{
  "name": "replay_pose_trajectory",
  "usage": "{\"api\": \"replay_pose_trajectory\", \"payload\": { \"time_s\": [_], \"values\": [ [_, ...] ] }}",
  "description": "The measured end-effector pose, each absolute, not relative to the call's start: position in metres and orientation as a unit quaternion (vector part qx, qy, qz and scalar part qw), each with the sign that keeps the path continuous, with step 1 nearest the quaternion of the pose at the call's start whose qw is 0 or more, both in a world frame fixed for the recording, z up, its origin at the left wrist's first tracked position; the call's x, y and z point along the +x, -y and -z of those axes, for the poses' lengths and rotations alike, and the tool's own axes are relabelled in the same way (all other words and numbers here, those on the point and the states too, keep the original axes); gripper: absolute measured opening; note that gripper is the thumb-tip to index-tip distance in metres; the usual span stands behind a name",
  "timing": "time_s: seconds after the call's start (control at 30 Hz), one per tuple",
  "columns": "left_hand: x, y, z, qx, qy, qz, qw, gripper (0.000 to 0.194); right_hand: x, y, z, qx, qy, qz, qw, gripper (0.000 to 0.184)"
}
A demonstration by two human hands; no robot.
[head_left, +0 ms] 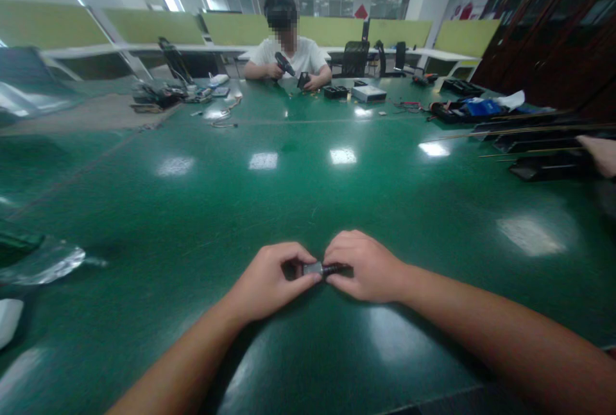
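Note:
Low over the green table, my left hand [272, 278] pinches a small grey, metallic-looking block [312, 268] between thumb and forefinger. A thin dark ribbed piece [331, 269] extends from the block's right side; whether the two are joined or only touching, I cannot tell. The fingers of my right hand [364, 267] are closed around that dark piece, and its far end lies partly hidden under my palm. Both hands are close together, fingertips nearly meeting. The exact kind of the small part is too blurred to name.
Across the green table [289, 197] a person [294, 59] holds a power drill [285, 63] and a black part [303, 80]. Black trays [543, 165] and another person's hand [601, 153] are at right. Clear plastic [48, 261] and a white object [9, 320] lie at left.

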State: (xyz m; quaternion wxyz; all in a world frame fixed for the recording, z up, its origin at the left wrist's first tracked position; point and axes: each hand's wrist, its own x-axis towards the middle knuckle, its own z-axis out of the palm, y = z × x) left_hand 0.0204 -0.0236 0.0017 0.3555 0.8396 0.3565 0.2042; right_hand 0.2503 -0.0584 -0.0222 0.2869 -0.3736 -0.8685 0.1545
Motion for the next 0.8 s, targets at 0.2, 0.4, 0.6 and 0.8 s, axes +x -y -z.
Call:
{"api": "replay_pose_trajectory", "payload": {
  "time_s": [0.2,0.4,0.6,0.8],
  "values": [
    [0.0206,0.0231,-0.0016,0.847,-0.331,-0.234,0.342,0.01,0.2504,0.0573,0.0236,-0.376,0.869,-0.156,0.282,0.01],
    [0.0192,0.0233,-0.001,0.855,-0.326,-0.234,0.329,0.009,0.2526,0.0573,0.0232,-0.376,0.869,-0.157,0.281,0.009],
    [0.0197,0.022,-0.0024,0.85,-0.337,-0.228,0.334,0.01,0.2551,0.057,0.0239,-0.377,0.868,-0.157,0.283,0.01],
    [0.0197,0.022,-0.0022,0.849,-0.347,-0.224,0.33,0.011,0.255,0.0572,0.0231,-0.382,0.868,-0.154,0.278,0.01]
  ]
}}
